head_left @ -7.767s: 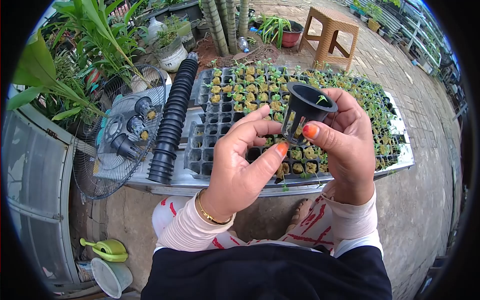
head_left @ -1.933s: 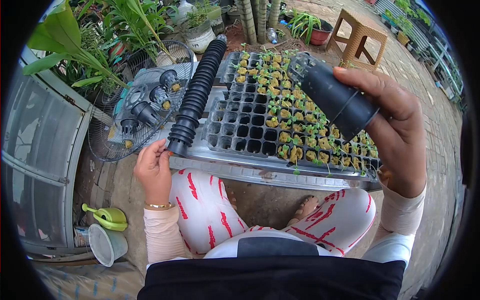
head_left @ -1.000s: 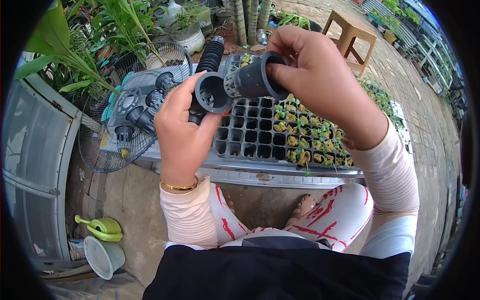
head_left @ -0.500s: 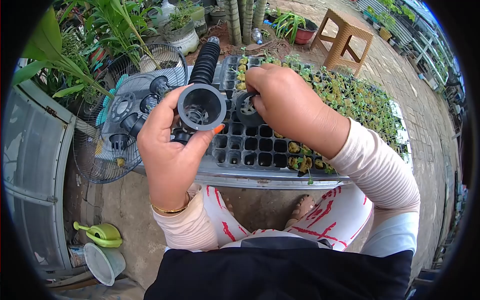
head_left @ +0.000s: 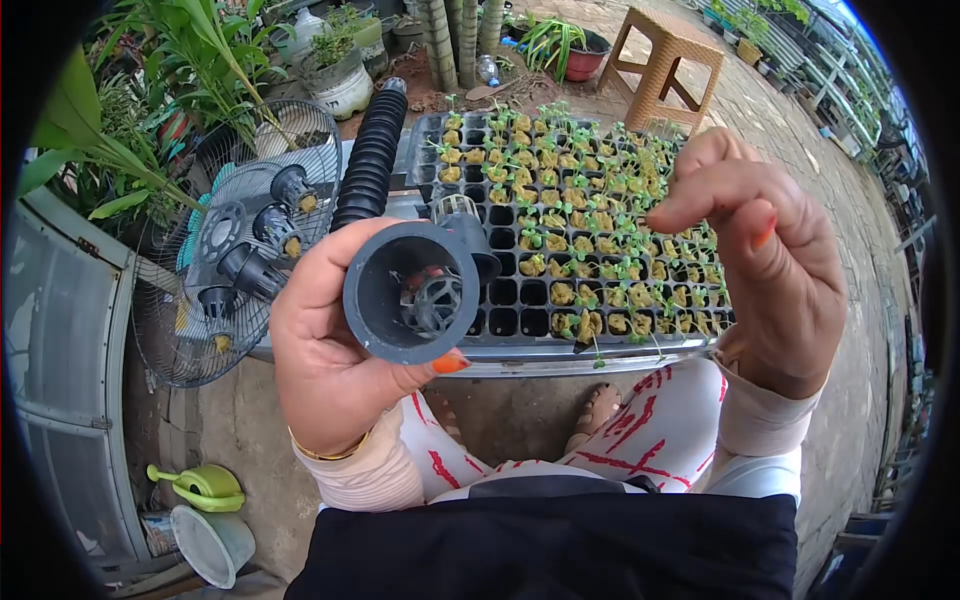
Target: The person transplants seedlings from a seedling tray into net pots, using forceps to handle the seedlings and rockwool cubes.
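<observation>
My left hand (head_left: 335, 340) is wrapped round a black net pot (head_left: 352, 300), its open mouth tilted up toward me and its slotted bottom showing inside. Just beyond it, another dark net pot (head_left: 468, 232) with a pale slotted end lies over the left side of the black seedling tray (head_left: 505, 322). Seedlings (head_left: 590, 215) in yellowish plugs fill many of the tray's cells; several cells near the pots hold none. Raised above the tray's right side, my right hand (head_left: 765, 255) has loosely bent fingers apart from the thumb, with nothing visible between them.
To the left, a round wire guard (head_left: 160, 310) carries several net pots (head_left: 250, 270) with plugs. A long stack of nested black pots (head_left: 370, 155) lies beside the tray. Farther off stands a woven-look stool (head_left: 665, 60). A green watering can (head_left: 205, 487) and pale bucket (head_left: 215, 545) sit on the floor.
My right hand has let go of a dark net pot, which now lies on the tray, and has moved right. My left hand has brought its pot closer to me.
</observation>
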The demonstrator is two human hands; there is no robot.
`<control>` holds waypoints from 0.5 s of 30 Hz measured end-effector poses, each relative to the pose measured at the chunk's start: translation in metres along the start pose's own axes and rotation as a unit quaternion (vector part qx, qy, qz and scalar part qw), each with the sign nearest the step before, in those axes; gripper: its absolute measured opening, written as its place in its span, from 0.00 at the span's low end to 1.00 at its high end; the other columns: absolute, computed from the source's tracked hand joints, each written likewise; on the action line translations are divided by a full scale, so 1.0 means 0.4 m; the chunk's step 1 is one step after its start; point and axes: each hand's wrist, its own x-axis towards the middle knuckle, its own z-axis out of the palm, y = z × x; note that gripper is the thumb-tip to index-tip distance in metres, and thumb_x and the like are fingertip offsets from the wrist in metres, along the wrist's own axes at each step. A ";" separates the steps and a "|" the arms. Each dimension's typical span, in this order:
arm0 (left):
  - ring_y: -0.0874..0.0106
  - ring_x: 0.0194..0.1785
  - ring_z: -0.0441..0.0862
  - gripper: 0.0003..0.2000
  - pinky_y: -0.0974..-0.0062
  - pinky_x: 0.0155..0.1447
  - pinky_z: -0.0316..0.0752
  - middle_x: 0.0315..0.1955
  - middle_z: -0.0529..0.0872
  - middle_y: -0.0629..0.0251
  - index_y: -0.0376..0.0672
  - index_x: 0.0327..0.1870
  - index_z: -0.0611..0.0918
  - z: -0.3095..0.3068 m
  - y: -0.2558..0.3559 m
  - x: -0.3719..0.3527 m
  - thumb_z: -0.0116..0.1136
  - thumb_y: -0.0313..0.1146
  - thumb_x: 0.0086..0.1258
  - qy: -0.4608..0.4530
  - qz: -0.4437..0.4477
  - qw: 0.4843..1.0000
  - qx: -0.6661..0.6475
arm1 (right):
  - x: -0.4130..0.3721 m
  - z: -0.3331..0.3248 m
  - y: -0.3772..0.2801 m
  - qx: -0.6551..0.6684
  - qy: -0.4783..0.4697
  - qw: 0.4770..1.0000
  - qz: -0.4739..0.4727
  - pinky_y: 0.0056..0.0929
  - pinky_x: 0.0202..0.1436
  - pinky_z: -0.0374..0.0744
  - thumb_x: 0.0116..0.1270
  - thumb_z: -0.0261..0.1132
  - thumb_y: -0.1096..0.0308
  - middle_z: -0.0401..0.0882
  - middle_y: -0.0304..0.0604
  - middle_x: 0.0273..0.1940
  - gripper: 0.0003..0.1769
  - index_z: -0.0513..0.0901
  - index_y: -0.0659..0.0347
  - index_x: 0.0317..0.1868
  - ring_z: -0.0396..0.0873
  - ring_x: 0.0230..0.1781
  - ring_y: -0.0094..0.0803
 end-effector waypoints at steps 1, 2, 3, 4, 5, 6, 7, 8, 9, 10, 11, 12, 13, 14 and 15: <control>0.75 0.48 0.80 0.36 0.77 0.54 0.76 0.46 0.82 0.60 0.31 0.56 0.73 0.004 -0.006 0.000 0.77 0.21 0.41 -0.016 -0.007 1.000 -0.014 | -0.023 -0.013 0.001 0.001 0.000 1.000 -0.001 0.23 0.36 0.65 0.71 0.56 0.52 0.75 0.39 0.33 0.22 0.81 0.66 0.36 0.69 0.31 0.26; 0.75 0.48 0.80 0.36 0.76 0.55 0.76 0.46 0.82 0.59 0.31 0.56 0.72 0.009 -0.012 0.000 0.78 0.22 0.41 -0.033 -0.015 0.999 -0.028 | -0.047 -0.023 0.004 -0.021 0.038 0.999 -0.016 0.22 0.35 0.63 0.69 0.57 0.51 0.74 0.40 0.32 0.23 0.82 0.66 0.36 0.67 0.31 0.25; 0.74 0.49 0.80 0.37 0.76 0.56 0.74 0.46 0.82 0.59 0.32 0.56 0.72 0.016 -0.018 -0.001 0.79 0.23 0.40 -0.032 -0.036 0.998 -0.040 | -0.068 -0.028 0.010 -0.041 0.077 0.996 -0.030 0.21 0.34 0.62 0.68 0.58 0.50 0.74 0.41 0.31 0.24 0.82 0.66 0.35 0.66 0.30 0.25; 0.74 0.49 0.80 0.37 0.76 0.56 0.74 0.46 0.82 0.59 0.32 0.56 0.72 0.024 -0.023 -0.001 0.79 0.23 0.40 -0.034 -0.038 0.998 -0.036 | -0.086 -0.028 0.017 -0.038 0.081 0.996 -0.029 0.21 0.34 0.62 0.68 0.58 0.50 0.74 0.41 0.31 0.24 0.82 0.66 0.35 0.66 0.30 0.25; 0.74 0.49 0.80 0.37 0.76 0.56 0.74 0.46 0.82 0.59 0.32 0.56 0.72 0.032 -0.028 0.000 0.79 0.24 0.40 -0.029 -0.047 0.998 -0.040 | -0.103 -0.027 0.026 -0.044 0.091 0.995 -0.020 0.21 0.33 0.61 0.67 0.60 0.51 0.74 0.40 0.29 0.23 0.82 0.67 0.35 0.65 0.29 0.24; 0.74 0.48 0.80 0.38 0.76 0.56 0.75 0.46 0.82 0.59 0.32 0.56 0.72 0.039 -0.031 0.001 0.79 0.24 0.39 -0.025 -0.056 0.997 -0.044 | -0.114 -0.024 0.031 -0.051 0.103 0.993 -0.010 0.21 0.32 0.60 0.66 0.61 0.52 0.73 0.39 0.28 0.22 0.82 0.67 0.35 0.65 0.28 0.23; 0.74 0.48 0.80 0.38 0.76 0.56 0.75 0.46 0.82 0.59 0.32 0.56 0.72 0.037 -0.037 -0.002 0.79 0.24 0.39 -0.032 -0.061 0.997 -0.040 | -0.114 -0.012 0.030 -0.032 0.118 0.992 -0.002 0.20 0.32 0.63 0.61 0.68 0.59 0.74 0.39 0.26 0.17 0.82 0.68 0.33 0.67 0.27 0.23; 0.74 0.49 0.80 0.38 0.76 0.56 0.75 0.46 0.82 0.58 0.32 0.56 0.72 0.027 -0.045 -0.005 0.79 0.25 0.39 -0.040 -0.067 0.996 -0.038 | -0.120 0.000 0.035 -0.031 0.125 0.992 0.002 0.20 0.32 0.63 0.61 0.68 0.59 0.74 0.39 0.26 0.17 0.82 0.68 0.33 0.67 0.27 0.23; 0.74 0.49 0.80 0.38 0.76 0.56 0.75 0.47 0.82 0.58 0.32 0.56 0.72 0.021 -0.048 -0.006 0.79 0.25 0.39 -0.047 -0.069 0.996 -0.039 | -0.125 0.009 0.042 -0.017 0.131 0.991 0.017 0.20 0.31 0.65 0.58 0.70 0.62 0.75 0.39 0.27 0.15 0.82 0.68 0.33 0.69 0.27 0.22; 0.74 0.49 0.80 0.38 0.76 0.56 0.75 0.47 0.82 0.58 0.32 0.56 0.72 0.021 -0.048 -0.004 0.79 0.25 0.39 -0.050 -0.068 0.996 -0.039 | -0.126 0.014 0.046 -0.003 0.135 0.990 0.032 0.20 0.31 0.67 0.54 0.72 0.66 0.75 0.39 0.27 0.13 0.82 0.69 0.33 0.71 0.26 0.22; 0.74 0.49 0.80 0.38 0.77 0.56 0.75 0.47 0.82 0.58 0.32 0.56 0.72 0.019 -0.048 -0.005 0.79 0.25 0.40 -0.053 -0.081 0.995 -0.032 | -0.126 0.014 0.038 -0.019 0.120 0.990 0.064 0.21 0.32 0.71 0.51 0.73 0.69 0.78 0.40 0.27 0.13 0.82 0.69 0.33 0.74 0.26 0.24; 0.74 0.49 0.80 0.38 0.77 0.56 0.75 0.47 0.82 0.58 0.32 0.57 0.71 0.017 -0.048 -0.007 0.79 0.25 0.41 -0.056 -0.095 0.994 -0.025 | -0.128 0.015 0.045 -0.018 0.121 0.990 0.066 0.21 0.32 0.71 0.51 0.73 0.69 0.78 0.40 0.27 0.13 0.82 0.69 0.33 0.74 0.26 0.24; 0.74 0.49 0.80 0.38 0.77 0.56 0.75 0.47 0.82 0.58 0.32 0.57 0.71 0.014 -0.048 -0.006 0.79 0.25 0.41 -0.056 -0.096 0.994 -0.024 | -0.128 0.015 0.056 -0.053 0.103 0.992 0.047 0.21 0.32 0.71 0.51 0.72 0.69 0.78 0.39 0.27 0.13 0.83 0.69 0.34 0.75 0.27 0.24; 0.74 0.50 0.80 0.38 0.77 0.56 0.75 0.48 0.81 0.57 0.32 0.58 0.70 0.011 -0.049 -0.004 0.78 0.25 0.42 -0.070 -0.095 0.993 -0.005 | -0.129 0.017 0.063 -0.088 0.086 0.992 0.027 0.21 0.32 0.72 0.52 0.72 0.68 0.79 0.39 0.26 0.12 0.83 0.68 0.34 0.76 0.27 0.25; 0.74 0.50 0.80 0.38 0.77 0.55 0.75 0.48 0.81 0.57 0.32 0.59 0.69 0.010 -0.051 -0.002 0.78 0.25 0.43 -0.084 -0.093 0.992 0.015 | -0.130 0.021 0.060 -0.093 0.083 0.991 0.049 0.23 0.33 0.73 0.54 0.70 0.68 0.80 0.40 0.26 0.11 0.83 0.68 0.34 0.77 0.28 0.27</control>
